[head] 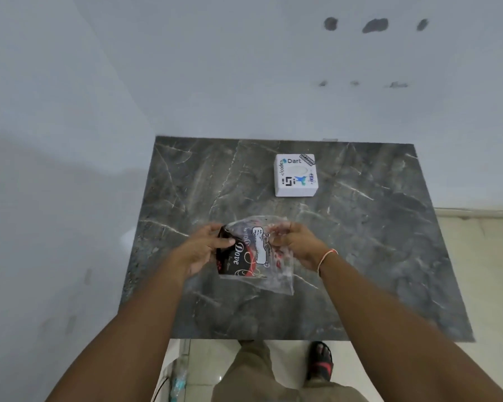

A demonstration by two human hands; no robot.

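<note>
A clear plastic bag (276, 278) with printed labels is held just above the dark marble table (375, 256). Inside it, at its left side, sits a black and red Dove packet (238, 261). My left hand (204, 248) grips the bag's left edge together with the packet, thumb lying across the front. My right hand (298, 242) pinches the bag's upper right edge; a thin orange and white band circles that wrist.
A white box (296, 175) covered in stickers, one reading Dart, stands at the back of the table near the wall. The table's left side meets a pale wall. Below the front edge are my legs, a sandalled foot (320, 359) and tiled floor.
</note>
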